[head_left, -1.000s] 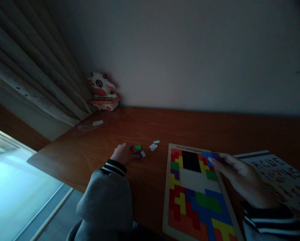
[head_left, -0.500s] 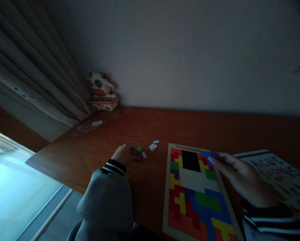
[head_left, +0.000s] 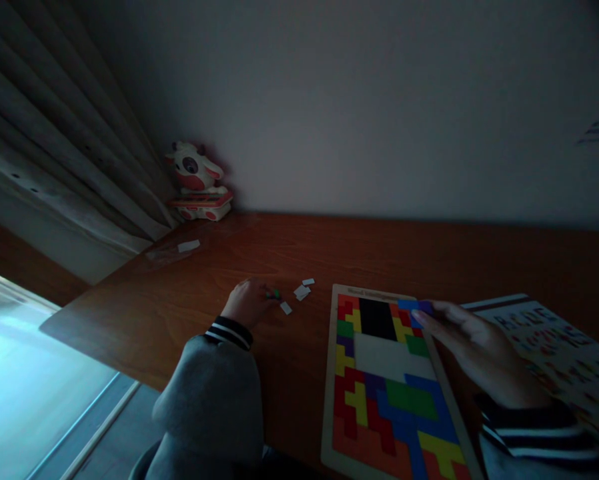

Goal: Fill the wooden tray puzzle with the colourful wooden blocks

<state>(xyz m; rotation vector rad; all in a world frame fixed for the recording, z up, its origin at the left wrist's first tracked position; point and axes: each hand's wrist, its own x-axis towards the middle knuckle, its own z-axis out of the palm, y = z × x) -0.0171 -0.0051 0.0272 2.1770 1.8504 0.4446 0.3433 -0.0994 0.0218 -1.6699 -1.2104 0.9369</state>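
A wooden puzzle board (head_left: 328, 400) with colourful block pieces lies on the table, with a black area near its top and a pale area below that. My right hand (head_left: 484, 343) pinches a purple piece (head_left: 424, 308) at the board's upper right corner, beside blue. Left of the board, the fingers of my left hand (head_left: 249, 303) are closed on a small green piece (head_left: 277, 294). Several small white pieces (head_left: 302, 291) lie just right of that hand.
A cow-shaped toy (head_left: 198, 180) sits at the back left of the brown table (head_left: 359, 247), near the curtain. In front of it is a white slip (head_left: 188, 246). A printed alphabet sheet (head_left: 539, 320) lies on the right, partly under my right arm.
At my left fingertips the purple piece no longer shows, and the green piece is now between the fingers. My right hand keeps its pinch at the board's corner. The view has shifted slightly.
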